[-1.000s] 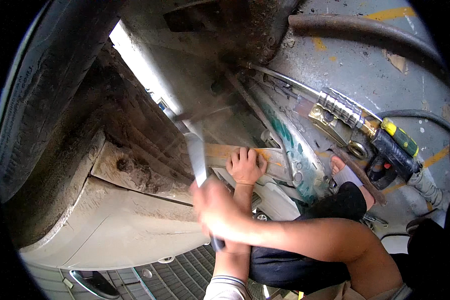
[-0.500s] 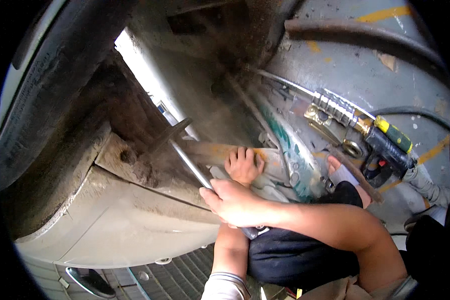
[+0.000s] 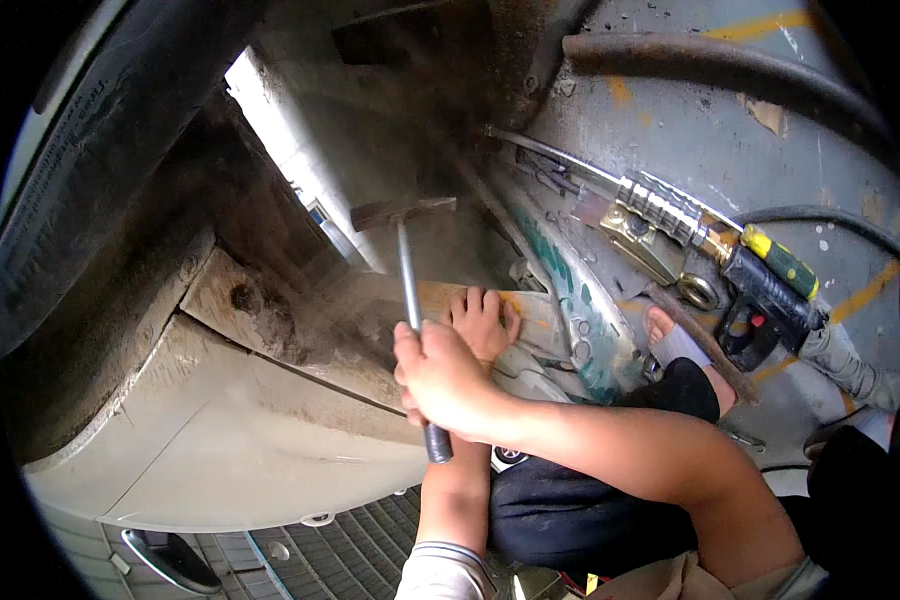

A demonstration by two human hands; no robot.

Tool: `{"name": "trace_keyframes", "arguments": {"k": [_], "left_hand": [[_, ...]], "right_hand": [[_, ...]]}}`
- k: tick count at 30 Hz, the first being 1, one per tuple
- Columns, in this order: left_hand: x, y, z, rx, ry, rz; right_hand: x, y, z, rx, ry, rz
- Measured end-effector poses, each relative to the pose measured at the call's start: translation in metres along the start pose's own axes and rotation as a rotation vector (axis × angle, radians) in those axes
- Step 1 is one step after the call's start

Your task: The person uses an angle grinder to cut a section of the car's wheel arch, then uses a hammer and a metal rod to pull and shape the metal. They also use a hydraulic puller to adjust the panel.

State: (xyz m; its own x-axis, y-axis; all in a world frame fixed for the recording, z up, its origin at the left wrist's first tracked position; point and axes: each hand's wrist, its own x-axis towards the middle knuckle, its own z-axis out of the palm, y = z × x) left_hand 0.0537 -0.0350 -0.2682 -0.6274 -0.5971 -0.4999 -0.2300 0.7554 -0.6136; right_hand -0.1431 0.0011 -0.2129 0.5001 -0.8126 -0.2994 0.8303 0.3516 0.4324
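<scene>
Head view: right hand (image 3: pixel 448 378) fingers grip a hammer (image 3: pixel 406 262) handle at centre frame, head raised above; left hand (image 3: pixel 482 320) lies flat, open, on the dusty metal panel (image 3: pixel 270 330). Grey floor (image 3: pixel 670 130) upper right.

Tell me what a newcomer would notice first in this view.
The hammer stands out first: the right hand grips its handle at centre, the head raised against the dusty underside of the car body. Just behind it, the left hand lies flat on the metal panel edge. At right, a black power tool lies on the grey floor.
</scene>
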Motion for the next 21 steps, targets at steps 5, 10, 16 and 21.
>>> {"name": "trace_keyframes", "arguments": {"k": [5,10,16,21], "left_hand": [[0.007,0.000,0.004,-0.030,0.084,0.012],[0.006,-0.001,0.005,-0.036,0.133,0.034],[0.017,0.000,0.007,-0.020,0.230,0.065],[0.005,-0.002,0.010,-0.019,0.225,0.063]], "right_hand": [[-0.009,0.004,0.003,-0.420,-0.175,0.076],[0.014,0.028,0.003,-0.190,0.034,-0.076],[0.017,0.034,-0.008,-0.209,-0.143,0.169],[0.018,0.049,0.001,-0.290,-0.083,0.116]]}}
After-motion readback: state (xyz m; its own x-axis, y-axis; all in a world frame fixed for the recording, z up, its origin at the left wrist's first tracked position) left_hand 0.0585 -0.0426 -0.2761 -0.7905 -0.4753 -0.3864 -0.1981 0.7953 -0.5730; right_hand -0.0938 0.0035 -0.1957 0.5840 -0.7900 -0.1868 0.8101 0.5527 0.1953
